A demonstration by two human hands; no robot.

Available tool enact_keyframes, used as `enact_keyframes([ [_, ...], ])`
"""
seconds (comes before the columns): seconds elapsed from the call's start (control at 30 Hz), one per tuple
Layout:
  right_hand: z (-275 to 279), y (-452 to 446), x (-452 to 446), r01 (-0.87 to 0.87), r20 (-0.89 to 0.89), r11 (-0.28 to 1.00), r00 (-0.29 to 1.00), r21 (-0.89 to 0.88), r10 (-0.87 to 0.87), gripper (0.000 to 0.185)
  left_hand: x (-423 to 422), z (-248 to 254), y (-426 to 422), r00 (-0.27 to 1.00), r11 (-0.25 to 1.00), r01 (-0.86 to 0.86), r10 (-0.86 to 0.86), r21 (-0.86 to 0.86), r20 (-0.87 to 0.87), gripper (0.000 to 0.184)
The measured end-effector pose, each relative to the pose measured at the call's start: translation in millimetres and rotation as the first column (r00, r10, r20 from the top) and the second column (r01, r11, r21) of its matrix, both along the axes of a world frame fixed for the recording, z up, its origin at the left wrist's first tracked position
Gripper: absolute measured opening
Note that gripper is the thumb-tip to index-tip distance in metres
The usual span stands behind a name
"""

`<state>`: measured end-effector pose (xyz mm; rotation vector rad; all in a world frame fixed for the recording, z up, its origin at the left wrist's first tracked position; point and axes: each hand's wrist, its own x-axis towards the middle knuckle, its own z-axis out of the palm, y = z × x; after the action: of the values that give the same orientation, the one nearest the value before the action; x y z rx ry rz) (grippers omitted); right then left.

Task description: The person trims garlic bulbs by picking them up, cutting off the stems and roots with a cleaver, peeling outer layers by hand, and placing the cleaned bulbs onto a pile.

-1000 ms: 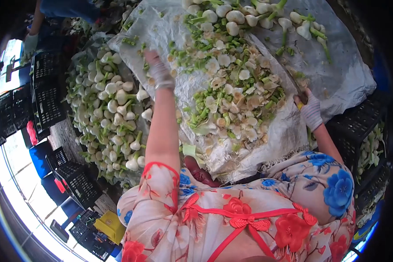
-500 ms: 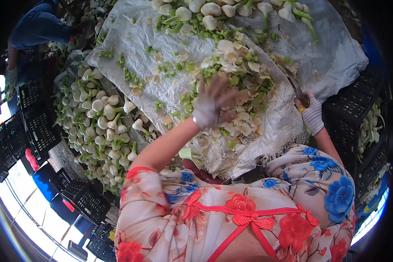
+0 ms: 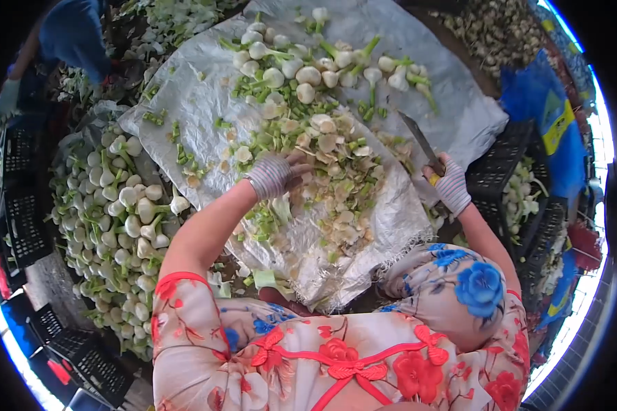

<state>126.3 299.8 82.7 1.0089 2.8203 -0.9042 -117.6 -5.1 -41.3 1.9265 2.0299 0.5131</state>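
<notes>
One white sheet (image 3: 452, 96) is lying beneath garlic bulbs (image 3: 306, 92) and trimmings (image 3: 346, 188), with a bulb heap (image 3: 120, 233) sitting beside its left edge; one knife (image 3: 420, 140) is pointing forward, the right hand (image 3: 451, 186) closing around its handle. One left hand (image 3: 273, 177), half open, is reaching into the trimmings, any hold being unclear.
</notes>
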Motion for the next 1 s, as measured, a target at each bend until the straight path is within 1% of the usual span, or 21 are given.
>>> enact_keyframes([
  [0.07, 28, 9, -8, 0.042, -0.065, 0.998, 0.997, -0.050, -0.045, 0.029, -4, 19, -8, 0.999, 0.995, 0.002, -0.005, 0.096, 0.032, 0.032],
  [0.13, 55, 20, -11, 0.029, -0.083, 0.996, 0.996, 0.084, -0.022, 0.031, -2, 28, -17, 0.979, 0.975, -0.091, 0.051, 0.202, 0.196, 0.031],
  [0.17, 72, 21, -15, 0.029, -0.055, 0.991, 0.998, 0.133, -0.021, 0.032, -3, 37, -17, 0.981, 0.993, -0.084, 0.069, 0.077, 0.179, 0.030],
  [0.2, 86, 25, -17, 0.026, -0.024, 0.983, 0.999, 0.180, -0.022, 0.033, 0, 42, -18, 0.982, 0.993, -0.071, 0.055, 0.089, 0.180, 0.030],
  [0.27, 93, 45, -27, 0.061, -0.081, 0.974, 0.996, 0.219, -0.045, 0.032, -3, 52, -14, 0.955, 0.974, -0.221, 0.224, -0.038, 0.195, 0.027],
  [0.3, 95, 49, -35, 0.101, -0.131, 0.967, 0.989, 0.232, -0.072, 0.032, 0, 55, -15, 0.934, 0.957, -0.291, 0.288, -0.015, 0.213, 0.025],
  [0.33, 96, 58, -46, 0.099, -0.135, 0.966, 0.988, 0.237, -0.068, 0.032, 1, 57, -16, 0.933, 0.956, -0.295, 0.290, -0.009, 0.212, 0.025],
  [0.4, 96, 60, -61, 0.323, -0.064, 0.922, 0.946, 0.211, -0.317, 0.033, 8, 57, -28, 0.955, 0.962, -0.273, 0.272, -0.008, 0.117, 0.027],
  [0.43, 85, 74, -66, 0.327, -0.068, 0.923, 0.945, 0.204, -0.320, 0.033, 13, 40, -34, 0.950, 0.960, -0.278, 0.281, -0.043, 0.137, 0.032],
  [0.47, 68, 88, -69, 0.374, -0.117, 0.920, 0.925, 0.120, -0.361, 0.031, 16, 30, -42, 0.964, 0.967, -0.244, 0.251, -0.076, 0.092, 0.034],
  [0.5, 51, 102, -69, 0.417, -0.157, 0.908, 0.899, 0.033, -0.408, 0.030, 24, 38, -45, 0.975, 0.971, -0.209, 0.215, -0.113, 0.051, 0.035],
  [0.53, 34, 118, -74, 0.424, -0.161, 0.906, 0.895, 0.021, -0.415, 0.030, 30, 47, -46, 0.958, 0.937, -0.181, 0.237, -0.300, 0.162, 0.039],
  [0.57, 15, 132, -82, 0.439, -0.170, 0.898, 0.884, -0.027, -0.437, 0.030, 35, 62, -42, 0.940, 0.864, -0.196, 0.301, -0.464, 0.162, 0.040],
  [0.6, 4, 143, -91, 0.456, -0.176, 0.887, 0.869, -0.076, -0.462, 0.031, 37, 50, -44, 0.962, 0.915, -0.150, 0.222, -0.375, 0.158, 0.039],
  [0.7, -38, 176, -117, 0.429, -0.164, 0.901, 0.886, -0.063, -0.434, 0.033, 42, 39, -30, 0.968, 0.923, -0.078, 0.160, -0.376, 0.192, 0.036],
  [0.77, -68, 195, -137, 0.364, -0.193, 0.920, 0.922, 0.145, -0.335, 0.034, 48, 51, -6, 0.881, 0.920, -0.130, 0.278, -0.371, 0.382, 0.036],
  [0.8, -67, 190, -147, 0.366, -0.196, 0.923, 0.920, 0.121, -0.339, 0.034, 50, 56, 10, 0.885, 0.911, -0.133, 0.286, -0.389, 0.367, 0.036],
  [0.87, -64, 183, -165, 0.463, -0.051, 0.883, 0.882, -0.077, -0.468, 0.032, 57, 64, 44, 0.821, 0.891, -0.199, 0.379, -0.408, 0.428, 0.038],
  [0.9, -75, 191, -172, 0.462, -0.052, 0.882, 0.882, -0.094, -0.468, 0.032, 59, 64, 59, 0.824, 0.885, -0.203, 0.386, -0.420, 0.415, 0.038],
  [0.97, -98, 203, -177, 0.478, -0.034, 0.850, 0.867, -0.222, -0.497, 0.022, 69, 58, 83, 0.614, 0.890, -0.250, 0.449, -0.380, 0.649, 0.038],
  [1.0, -105, 205, -173, 0.476, -0.018, 0.849, 0.870, -0.227, -0.493, 0.022, 76, 49, 91, 0.604, 0.885, -0.250, 0.460, -0.394, 0.651, 0.038],
])
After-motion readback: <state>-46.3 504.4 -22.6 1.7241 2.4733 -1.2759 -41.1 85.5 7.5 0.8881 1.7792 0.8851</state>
